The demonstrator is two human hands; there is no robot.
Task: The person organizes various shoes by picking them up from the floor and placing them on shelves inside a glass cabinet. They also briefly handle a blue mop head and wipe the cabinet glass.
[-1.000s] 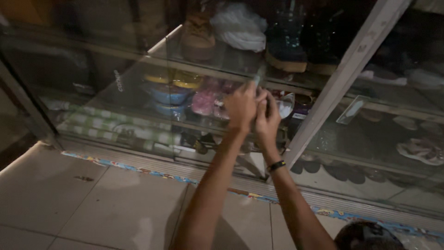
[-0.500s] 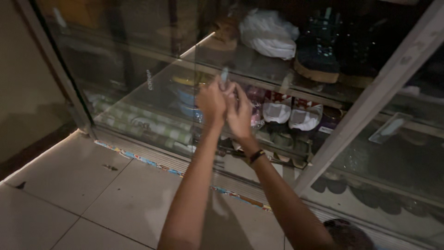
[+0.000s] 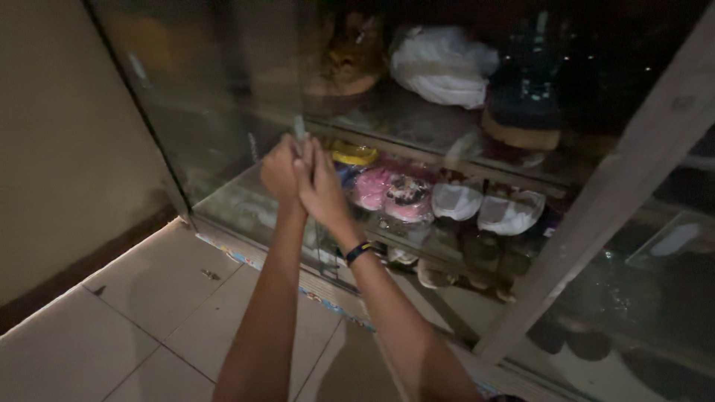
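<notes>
Head view, and it's dim down here. Both hands are up together in front of the glass cabinet (image 3: 223, 149): the left hand (image 3: 281, 173) and the right hand (image 3: 320, 186) are pressed side by side, touching, fingers curled in around a small pale object (image 3: 299, 129) that pokes out at twelve o'clock above the knuckles. Only its tip shows; I cannot tell what it is. Both sets of fingers are closed on it, pinching low down. It looks thin, light and stiff by my reading, easy to lose from a loose pinch, so a grip near its base seems the safest hold.

A dark wristband (image 3: 358, 251) sits on the right wrist. At three o'clock of the hands, behind the glass, pink shoes (image 3: 387, 192) and white shoes (image 3: 484, 207) line a shelf. A white bag (image 3: 443, 65) lies at one o'clock on the shelf above.

Edges: the glass pane is just behind the hands, and a pale frame bar (image 3: 596, 216) slants at three o'clock. Open room is the tiled floor (image 3: 134, 313) at seven o'clock.
</notes>
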